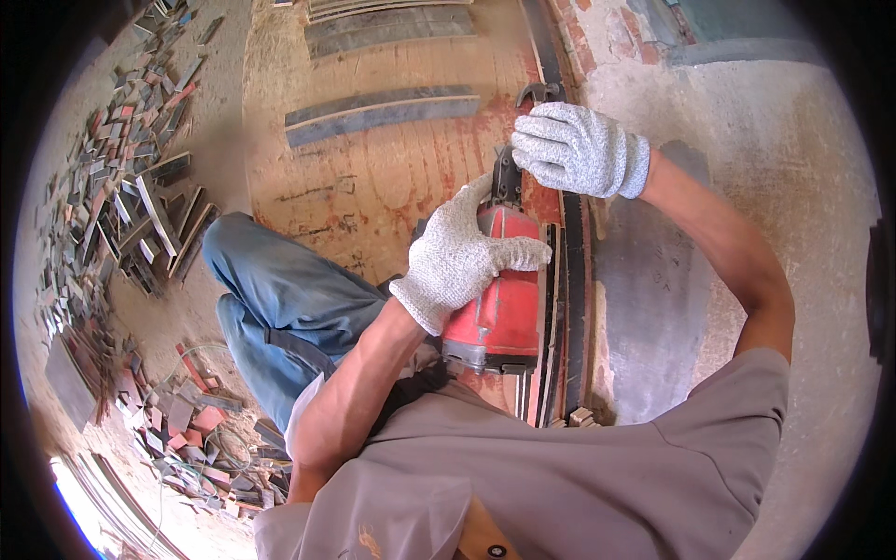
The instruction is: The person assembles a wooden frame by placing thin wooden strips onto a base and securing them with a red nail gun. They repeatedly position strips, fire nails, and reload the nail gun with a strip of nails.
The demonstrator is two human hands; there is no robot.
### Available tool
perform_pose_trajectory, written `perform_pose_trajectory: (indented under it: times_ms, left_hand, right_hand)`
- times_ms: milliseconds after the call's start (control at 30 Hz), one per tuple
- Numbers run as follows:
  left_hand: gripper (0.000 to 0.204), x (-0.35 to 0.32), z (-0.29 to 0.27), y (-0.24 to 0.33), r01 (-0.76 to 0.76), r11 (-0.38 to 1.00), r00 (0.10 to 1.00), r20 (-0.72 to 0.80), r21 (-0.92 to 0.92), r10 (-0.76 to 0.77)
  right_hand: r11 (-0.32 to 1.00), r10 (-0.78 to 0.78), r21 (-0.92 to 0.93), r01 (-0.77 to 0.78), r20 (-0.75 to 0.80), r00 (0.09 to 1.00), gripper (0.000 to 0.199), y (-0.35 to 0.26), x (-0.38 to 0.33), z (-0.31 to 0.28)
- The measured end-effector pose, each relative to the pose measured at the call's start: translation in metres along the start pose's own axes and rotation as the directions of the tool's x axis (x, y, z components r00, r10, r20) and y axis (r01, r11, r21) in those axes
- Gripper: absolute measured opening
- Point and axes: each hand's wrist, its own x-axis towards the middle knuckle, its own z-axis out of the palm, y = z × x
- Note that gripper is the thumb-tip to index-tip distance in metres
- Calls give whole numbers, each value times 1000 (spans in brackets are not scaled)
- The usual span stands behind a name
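A red power tool (pixel 504 317) with black trim lies lengthwise in front of my body; its exact kind is unclear. My left hand (pixel 457 247), in a light grey knit glove, grips the top of its casing, thumb stretched across the red shell. Just beyond, a black part (pixel 507 177) rises at the tool's front. My right hand (pixel 569 149), gloved alike, is curled closed beside that part. A dark hooked piece (pixel 539 93) shows past its fingers; whether it belongs to the tool is hidden.
Dark-edged strips (pixel 383 114) lie across the wooden board (pixel 308 205) ahead. Long dark strips (pixel 576 308) run along the tool's right side, by the concrete floor (pixel 737 140). Several heaped offcuts (pixel 140 215) spread at left. My bent leg (pixel 289 289) is close by.
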Motion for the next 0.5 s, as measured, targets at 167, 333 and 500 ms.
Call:
perform_pose_trajectory:
  times_ms: [167,333,500]
  left_hand:
    - [94,0,1,-3,-31,999,1000,5,-24,31]
    - [93,-2,1,2,-32,998,999,-12,45,32]
    - [94,-4,0,5,-31,999,1000,-4,-20,31]
  right_hand:
    - [994,-66,-80,71,61,996,41,-9,4,-9]
    - [994,-20,-103,21,6,1000,38,-14,-2,-2]
    - [996,86,21,-85,-80,993,36,-8,-8,1]
